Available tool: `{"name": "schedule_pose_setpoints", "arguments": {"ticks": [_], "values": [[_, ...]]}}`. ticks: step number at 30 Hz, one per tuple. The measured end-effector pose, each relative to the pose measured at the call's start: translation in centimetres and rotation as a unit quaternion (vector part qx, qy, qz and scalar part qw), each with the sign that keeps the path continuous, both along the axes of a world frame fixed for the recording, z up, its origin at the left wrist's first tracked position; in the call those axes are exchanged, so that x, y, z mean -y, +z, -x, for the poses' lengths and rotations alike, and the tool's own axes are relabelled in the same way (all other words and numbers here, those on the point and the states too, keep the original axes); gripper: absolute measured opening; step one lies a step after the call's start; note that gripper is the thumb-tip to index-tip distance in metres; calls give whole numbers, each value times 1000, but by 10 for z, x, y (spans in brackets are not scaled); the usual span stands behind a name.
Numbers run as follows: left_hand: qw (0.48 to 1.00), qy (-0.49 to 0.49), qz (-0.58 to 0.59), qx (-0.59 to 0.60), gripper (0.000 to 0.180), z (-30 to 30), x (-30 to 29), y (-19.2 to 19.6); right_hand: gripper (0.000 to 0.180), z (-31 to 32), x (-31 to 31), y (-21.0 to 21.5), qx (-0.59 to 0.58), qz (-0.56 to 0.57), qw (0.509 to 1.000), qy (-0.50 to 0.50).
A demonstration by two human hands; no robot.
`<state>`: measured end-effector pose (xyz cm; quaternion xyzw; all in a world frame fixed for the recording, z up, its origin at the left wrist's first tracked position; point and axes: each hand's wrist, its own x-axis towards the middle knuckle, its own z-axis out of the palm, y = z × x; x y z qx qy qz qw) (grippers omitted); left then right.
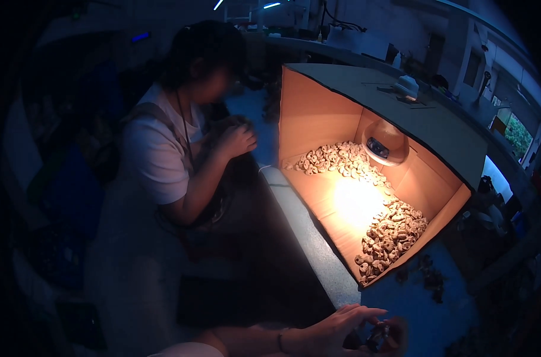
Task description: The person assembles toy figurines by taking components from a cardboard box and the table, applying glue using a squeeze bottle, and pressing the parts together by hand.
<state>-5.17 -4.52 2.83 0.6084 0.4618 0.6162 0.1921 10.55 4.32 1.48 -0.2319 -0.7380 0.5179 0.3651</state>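
Observation:
My left hand (pixel 336 328) reaches in along the lower edge, wearing a dark band at the wrist. Its fingers curve round a small dark piece with pale, shiny spots (pixel 376 337), whose kind is too dim to make out. Close against it on the right, my right hand (pixel 397 334) shows only partly, in shadow, its fingers bent onto the same piece. Both hands are closed, just below the near corner of an open cardboard box (pixel 324 220). Inside the box lie many small brown knobbly pieces (pixel 395 229), heaped toward the near right.
A lit lamp (pixel 386 143) hangs inside the box, making a bright patch on its floor. More brown pieces (pixel 336 157) lie at the back. Dark small bits (pixel 431 278) rest on a blue surface (pixel 419 309). A co-worker (pixel 175 137) stands left, hands raised together.

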Motion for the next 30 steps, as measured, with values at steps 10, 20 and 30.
{"name": "schedule_pose_setpoints", "arguments": {"ticks": [10, 20, 30], "values": [[997, -18, -24, 76, 79, -5, -9, -18, 66, 11, 10, -6, -129, 110, 986, -1], [974, -97, -8, 205, 73, 0, -4, -21, 59, 13, 22, 14, -140, 187, 972, 32], [996, -42, -14, -78, 59, 23, 1, -11, 54, -6, 4, 41, 82, -74, 991, 81]]}}
